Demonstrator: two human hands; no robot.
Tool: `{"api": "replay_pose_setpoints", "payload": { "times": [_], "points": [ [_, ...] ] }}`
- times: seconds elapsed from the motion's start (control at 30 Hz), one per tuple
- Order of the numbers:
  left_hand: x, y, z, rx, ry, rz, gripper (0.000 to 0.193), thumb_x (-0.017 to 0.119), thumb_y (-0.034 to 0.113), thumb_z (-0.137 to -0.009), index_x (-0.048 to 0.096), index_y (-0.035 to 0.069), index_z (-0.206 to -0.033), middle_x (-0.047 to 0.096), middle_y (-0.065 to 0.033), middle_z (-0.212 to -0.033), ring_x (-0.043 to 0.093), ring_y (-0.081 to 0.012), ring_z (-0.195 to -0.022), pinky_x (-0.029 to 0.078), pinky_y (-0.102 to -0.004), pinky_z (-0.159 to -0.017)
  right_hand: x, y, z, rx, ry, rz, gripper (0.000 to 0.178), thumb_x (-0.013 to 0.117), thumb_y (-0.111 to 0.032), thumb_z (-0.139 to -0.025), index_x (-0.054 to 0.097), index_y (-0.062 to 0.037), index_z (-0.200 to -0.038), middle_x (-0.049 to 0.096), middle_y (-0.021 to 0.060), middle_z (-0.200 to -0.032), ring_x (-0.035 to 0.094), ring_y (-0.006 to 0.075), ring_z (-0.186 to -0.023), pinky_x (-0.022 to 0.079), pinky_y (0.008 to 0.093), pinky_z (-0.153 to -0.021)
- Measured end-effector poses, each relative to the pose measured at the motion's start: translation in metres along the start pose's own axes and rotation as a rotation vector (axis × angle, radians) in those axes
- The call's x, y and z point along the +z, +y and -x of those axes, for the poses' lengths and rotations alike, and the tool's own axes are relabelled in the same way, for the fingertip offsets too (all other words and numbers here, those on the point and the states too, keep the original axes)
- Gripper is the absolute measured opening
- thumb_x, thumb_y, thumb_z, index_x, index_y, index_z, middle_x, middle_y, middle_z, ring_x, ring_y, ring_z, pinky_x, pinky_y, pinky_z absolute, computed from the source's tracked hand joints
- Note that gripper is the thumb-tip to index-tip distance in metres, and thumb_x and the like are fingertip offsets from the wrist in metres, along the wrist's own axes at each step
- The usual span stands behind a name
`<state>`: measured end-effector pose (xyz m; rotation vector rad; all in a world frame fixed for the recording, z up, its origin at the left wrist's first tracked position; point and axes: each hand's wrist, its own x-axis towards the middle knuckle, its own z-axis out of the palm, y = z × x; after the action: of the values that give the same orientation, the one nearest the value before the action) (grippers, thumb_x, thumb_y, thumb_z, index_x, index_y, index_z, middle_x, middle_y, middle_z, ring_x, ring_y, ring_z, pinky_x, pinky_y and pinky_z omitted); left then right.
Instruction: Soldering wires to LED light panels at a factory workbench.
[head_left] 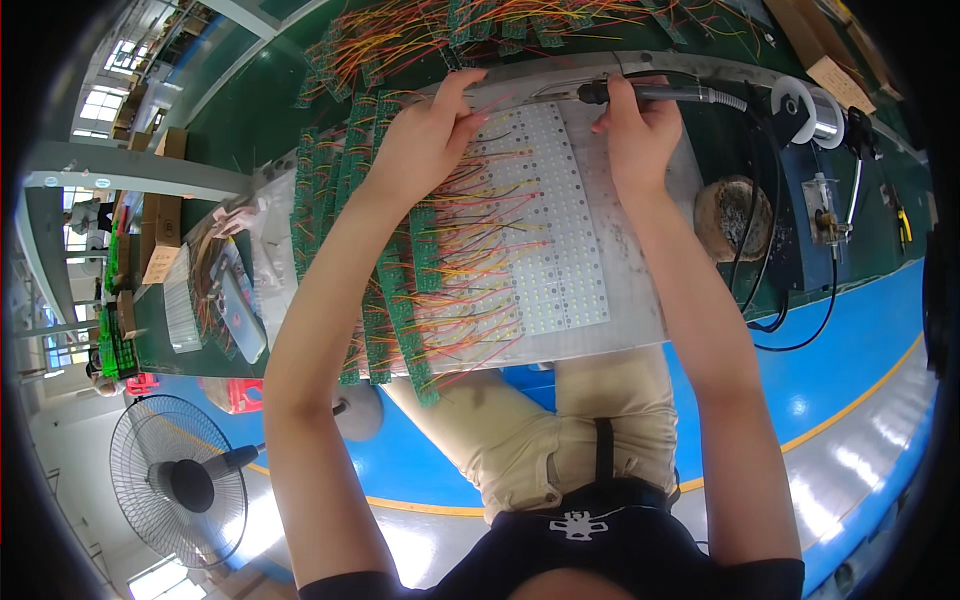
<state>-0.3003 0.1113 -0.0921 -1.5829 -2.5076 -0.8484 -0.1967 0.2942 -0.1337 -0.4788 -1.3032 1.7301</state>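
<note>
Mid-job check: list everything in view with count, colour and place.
Soldering iron: one, black, in right hand
Light panel: one, white, centre
Circuit boards: many, green, left of panel and beyond
Wires: many, red, yellow and black, at boards
Sheet: one, grey, under panel
Spool: one, silvery, upper right
Pot: one, brown, right of sheet
Pliers: one, yellow-handled, far right
Bench: one, green, under sheet
Fan: one, dark, lower left
Boxes: several, brown, bench edges
Left hand: one, bare, near wires
Right hand: one, bare, around iron
</note>
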Motion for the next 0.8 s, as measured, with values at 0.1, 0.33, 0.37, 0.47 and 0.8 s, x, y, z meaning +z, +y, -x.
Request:
{"api": "replay_pose_setpoints", "payload": {
  "times": [0.1,0.33,0.37,0.47,0.8],
  "points": [
    [-0.001,-0.004,0.001,-0.01,0.003,0.002,0.018,0.057,0.002,-0.083,0.054,0.005,-0.1,0.063,-0.0114,-0.08,0.059,-0.0313,-0.077,0.047,-0.0362,-0.069,0.001,0.0,0.0,-0.006,0.01,0.0,0.016,0.063,-0.012,-0.082,0.057,0.003,-0.086,0.058,0.0046,-0.067,0.052,0.0065,-0.052,0.047,0.023,-0.045],
    [0.008,-0.002,0.003,0.085,-0.011,-0.134,0.007,0.053,0.009,-0.086,0.053,0.003,-0.09,0.058,-0.0156,-0.084,0.056,-0.0372,-0.077,0.045,-0.042,-0.068,0.0,0.001,0.0,-0.007,0.014,0.035,0.018,0.064,-0.012,-0.081,0.058,0.0036,-0.086,0.06,0.0057,-0.068,0.053,0.0072,-0.052,0.048,0.0239,-0.045],
    [0.009,-0.002,0.003,0.084,-0.009,-0.134,0.007,0.053,0.009,-0.086,0.053,0.003,-0.09,0.058,-0.0156,-0.084,0.056,-0.0372,-0.077,0.045,-0.042,-0.068,-0.001,0.001,0.0,-0.008,0.019,0.043,0.018,0.064,-0.012,-0.081,0.058,0.0037,-0.086,0.06,0.0058,-0.068,0.053,0.0073,-0.052,0.048,0.024,-0.045],
    [0.012,-0.002,0.005,0.07,-0.012,-0.167,0.01,0.05,0.011,-0.089,0.051,0.002,-0.09,0.055,-0.0175,-0.085,0.054,-0.039,-0.077,0.044,-0.0442,-0.066,0.001,0.0,0.001,-0.007,0.009,0.006,0.017,0.064,-0.012,-0.081,0.058,0.0037,-0.086,0.061,0.0061,-0.068,0.053,0.0074,-0.051,0.048,0.024,-0.045],
    [0.017,-0.007,0.002,0.049,0.068,-0.018,0.016,0.047,0.015,-0.093,0.047,-0.001,-0.091,0.054,-0.0197,-0.085,0.051,-0.0398,-0.079,0.041,-0.0439,-0.07,0.0,0.002,0.0,-0.022,0.01,0.021,0.018,0.064,-0.012,-0.081,0.057,0.0041,-0.087,0.06,0.0065,-0.069,0.053,0.0075,-0.052,0.047,0.0238,-0.045]
  ]
}}
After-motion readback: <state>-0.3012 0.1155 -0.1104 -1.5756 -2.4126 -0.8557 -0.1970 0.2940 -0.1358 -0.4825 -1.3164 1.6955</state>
